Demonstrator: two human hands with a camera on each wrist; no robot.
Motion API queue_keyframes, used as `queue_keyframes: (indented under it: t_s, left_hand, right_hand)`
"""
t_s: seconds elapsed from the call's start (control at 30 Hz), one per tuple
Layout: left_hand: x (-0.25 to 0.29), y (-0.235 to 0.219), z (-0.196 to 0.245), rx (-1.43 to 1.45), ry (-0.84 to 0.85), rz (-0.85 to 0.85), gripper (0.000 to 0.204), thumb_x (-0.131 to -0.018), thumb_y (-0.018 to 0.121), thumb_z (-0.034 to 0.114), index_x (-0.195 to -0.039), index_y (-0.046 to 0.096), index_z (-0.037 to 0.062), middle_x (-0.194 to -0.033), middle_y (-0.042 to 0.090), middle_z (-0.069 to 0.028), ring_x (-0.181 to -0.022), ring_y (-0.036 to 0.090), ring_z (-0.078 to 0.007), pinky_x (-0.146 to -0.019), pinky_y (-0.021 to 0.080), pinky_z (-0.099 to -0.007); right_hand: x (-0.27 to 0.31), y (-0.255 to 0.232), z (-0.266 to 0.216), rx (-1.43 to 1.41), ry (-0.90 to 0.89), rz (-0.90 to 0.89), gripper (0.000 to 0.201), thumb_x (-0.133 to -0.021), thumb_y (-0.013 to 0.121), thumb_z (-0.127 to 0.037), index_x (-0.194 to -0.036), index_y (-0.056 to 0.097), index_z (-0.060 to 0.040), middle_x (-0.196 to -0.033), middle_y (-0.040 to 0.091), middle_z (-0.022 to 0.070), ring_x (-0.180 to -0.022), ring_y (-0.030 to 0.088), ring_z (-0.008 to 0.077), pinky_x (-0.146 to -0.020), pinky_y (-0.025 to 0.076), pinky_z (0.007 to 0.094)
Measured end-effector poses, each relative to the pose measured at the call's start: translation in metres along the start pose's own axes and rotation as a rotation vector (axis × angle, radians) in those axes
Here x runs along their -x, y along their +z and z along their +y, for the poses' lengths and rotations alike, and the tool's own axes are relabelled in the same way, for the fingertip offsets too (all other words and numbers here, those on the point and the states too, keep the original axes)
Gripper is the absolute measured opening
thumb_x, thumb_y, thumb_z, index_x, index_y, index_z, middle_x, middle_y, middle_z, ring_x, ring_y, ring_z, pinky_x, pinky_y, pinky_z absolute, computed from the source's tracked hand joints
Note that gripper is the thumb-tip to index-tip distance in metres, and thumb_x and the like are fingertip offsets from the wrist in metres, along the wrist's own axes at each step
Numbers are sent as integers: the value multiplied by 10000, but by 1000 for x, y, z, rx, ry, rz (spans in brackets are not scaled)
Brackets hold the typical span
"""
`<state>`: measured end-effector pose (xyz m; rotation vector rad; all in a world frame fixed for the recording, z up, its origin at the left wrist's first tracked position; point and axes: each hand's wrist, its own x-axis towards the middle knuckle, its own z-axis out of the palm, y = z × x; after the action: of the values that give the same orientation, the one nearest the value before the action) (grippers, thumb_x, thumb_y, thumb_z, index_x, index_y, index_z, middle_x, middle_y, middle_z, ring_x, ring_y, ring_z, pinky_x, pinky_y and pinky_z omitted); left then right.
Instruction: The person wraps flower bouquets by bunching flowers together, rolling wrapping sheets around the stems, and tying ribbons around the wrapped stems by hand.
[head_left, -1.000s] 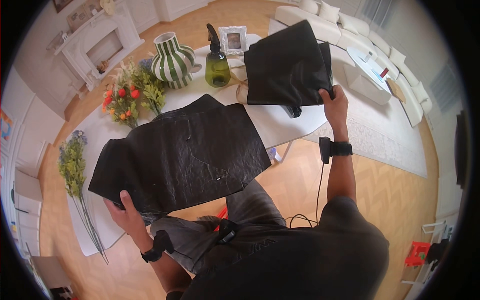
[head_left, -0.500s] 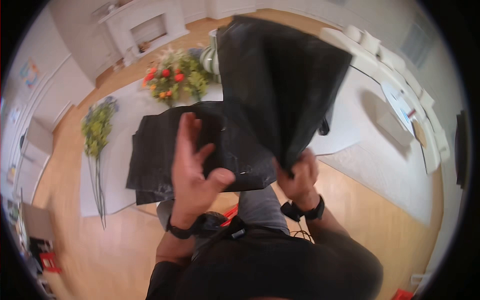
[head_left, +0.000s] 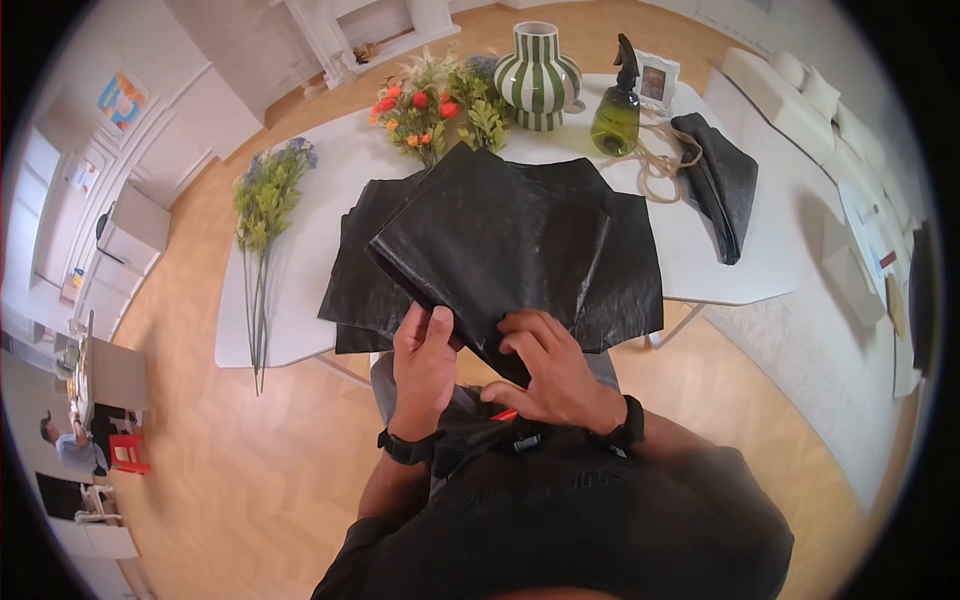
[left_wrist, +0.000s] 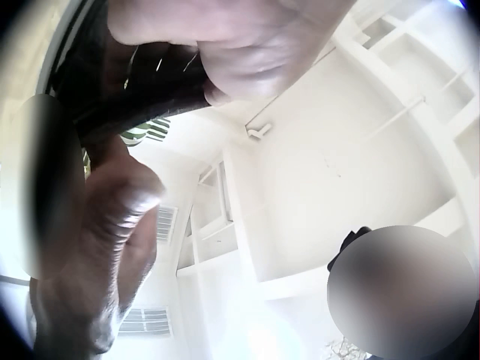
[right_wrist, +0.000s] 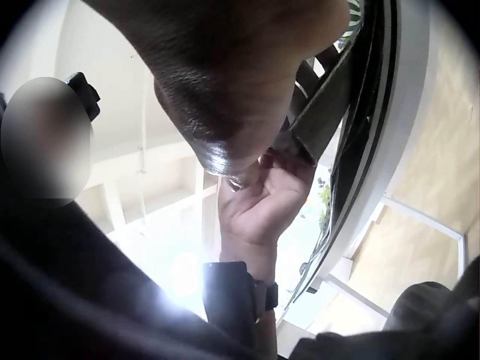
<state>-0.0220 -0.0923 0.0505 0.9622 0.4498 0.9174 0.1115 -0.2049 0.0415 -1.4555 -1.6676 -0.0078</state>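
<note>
While the left hand (head_left: pixel 425 372) pinches the folded black sheet (head_left: pixel 500 235) by its near edge, thumb uppermost, presumably to steady it over the other black sheets (head_left: pixel 357 285) on the table (head_left: pixel 755 275), the right hand (head_left: pixel 555 375) has bent fingers at the same edge, though whether they grip it I cannot tell. The red flowers (head_left: pixel 418 112) and striped vase (head_left: pixel 538 82) sit beyond, probably for working room.

The upper black sheet (head_left: pixel 480 235) has come down over the other black sheets (head_left: pixel 630 270) at the counter's (head_left: pixel 300 310) near edge; the left hand (head_left: pixel 423 365) now pinches it.
</note>
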Motion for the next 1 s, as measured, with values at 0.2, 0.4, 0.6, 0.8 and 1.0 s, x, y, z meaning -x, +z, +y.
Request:
queue_keyframes:
  t_s: [0.2,0.4,0.6,0.8,1.0]
  left_hand:
    - [-1,-20,-13,56,-118,-53,193,-974,569,87,-1142,590,-5,-1060,608,-25,-929,569,-91,-821,478,-264]
    - [-3,9,20,-483,356,-327,157,-903,592,-8,-1042,582,-79,-1285,596,-199,-1085,614,-190,-895,474,-286]
    - [4,14,31,-626,541,-80,74,-905,590,-19,-979,593,-26,-1015,646,-71,-764,562,-98,-669,440,-237]
    - [0,-37,21,152,434,408,108,-920,590,15,-968,556,106,-780,559,18,-676,479,-36,-636,413,-260]
    - [30,-90,4,345,203,462,100,-938,602,82,-888,570,161,-806,603,51,-723,575,-95,-692,458,-288]
  right_hand:
    - [-17,10,-4,14,80,50,454,-726,798,-289,-982,548,-9,-1007,573,156,-913,576,340,-762,494,419]
    - [-29,-1,-6,-90,87,202,250,-747,663,-18,-985,587,-15,-867,578,162,-761,594,375,-630,488,451]
    - [-26,-6,5,-621,417,414,318,-898,519,33,-1214,521,-2,-1010,625,45,-872,567,80,-761,450,222]
    - [6,-16,37,-1112,833,533,176,-900,520,-34,-1066,568,0,-906,643,89,-785,651,188,-708,550,324]
    - [28,-30,30,-1230,1256,206,199,-918,502,-114,-843,576,54,-925,684,264,-738,704,303,-601,591,382]
